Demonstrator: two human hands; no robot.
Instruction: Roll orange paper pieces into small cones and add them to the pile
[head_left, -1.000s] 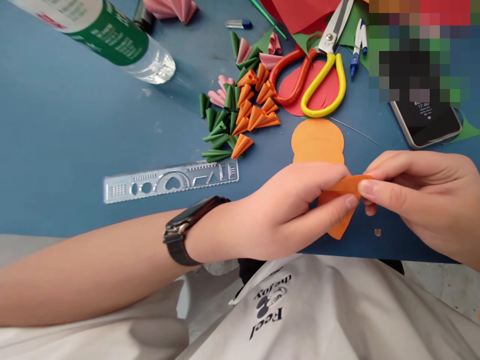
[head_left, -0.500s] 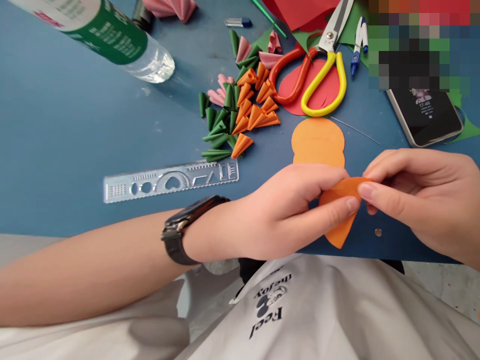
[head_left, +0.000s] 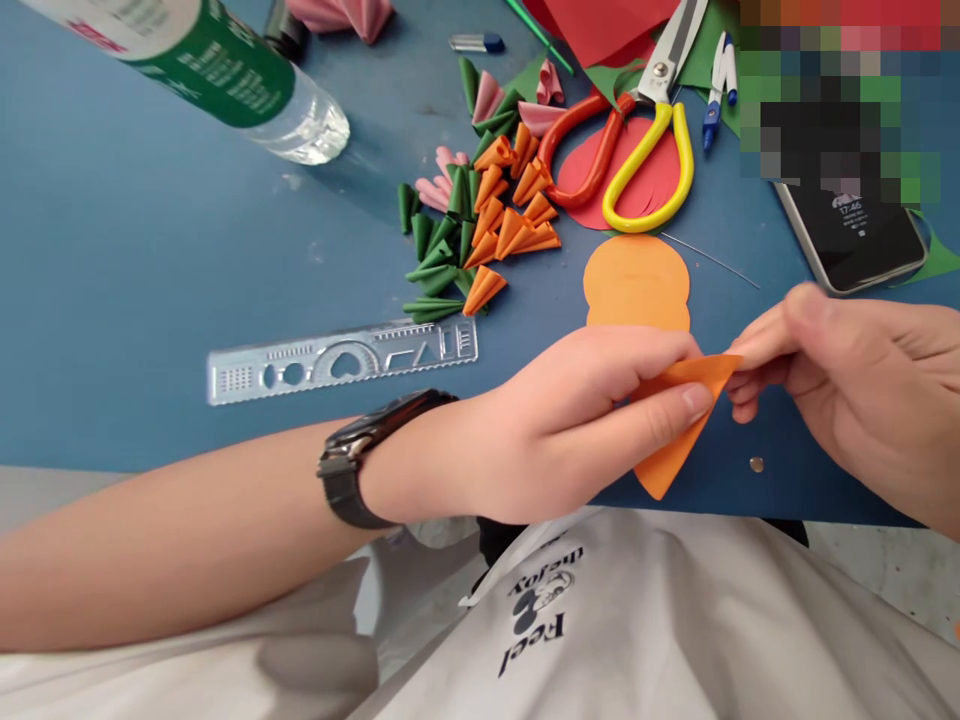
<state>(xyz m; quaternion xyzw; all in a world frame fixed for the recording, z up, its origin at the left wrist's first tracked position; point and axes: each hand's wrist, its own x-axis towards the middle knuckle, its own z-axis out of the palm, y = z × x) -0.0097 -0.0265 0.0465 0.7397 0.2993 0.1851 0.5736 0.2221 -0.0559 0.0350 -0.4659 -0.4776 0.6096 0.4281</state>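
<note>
My left hand [head_left: 592,415], with a dark watch on its wrist, pinches a folded orange paper piece [head_left: 670,450] between thumb and fingers just above the near table edge. My right hand [head_left: 847,395] holds the same piece at its upper right corner, fingers curled and the index finger lifted. The paper's pointed end hangs down towards my shirt. Just beyond my hands a stack of orange paper circles [head_left: 636,280] lies flat on the blue table [head_left: 150,260].
A heap of small orange, green and pink paper cones [head_left: 487,215] lies mid-table. Scissors [head_left: 637,140] with red and yellow handles rest on red paper. A clear stencil ruler [head_left: 341,358], a plastic bottle [head_left: 225,70], a phone [head_left: 855,235] and pens [head_left: 718,85] lie around.
The orange piece has been folded flatter into a pointed shape. My right index finger has lifted off it and the right hand shifted slightly right; the left hand keeps its pinch.
</note>
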